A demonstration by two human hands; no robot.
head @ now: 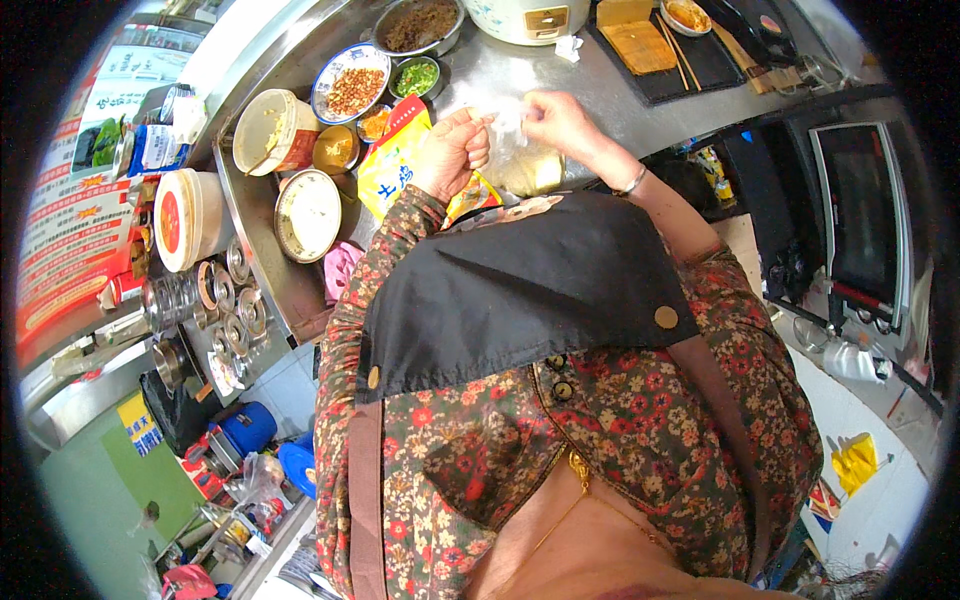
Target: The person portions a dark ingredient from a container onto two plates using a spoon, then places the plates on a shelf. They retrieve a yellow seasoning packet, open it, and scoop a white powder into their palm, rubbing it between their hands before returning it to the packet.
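My left hand is closed, its fingertips on the top of a clear plastic bag that hangs over the steel counter. My right hand pinches the other side of the bag's top, a little apart from the left. Pale yellow contents show low in the bag, near the apron's edge. Beneath and beside my left hand lies a yellow and red printed packet. Close by are a bowl of chopped green onion, a bowl of peanuts and a small dish of orange seasoning.
A white tub, a jar and a bowl of white contents stand at the left. A metal bowl of dark brown food and a white cooker are at the back. A black tray holds a wooden board and chopsticks.
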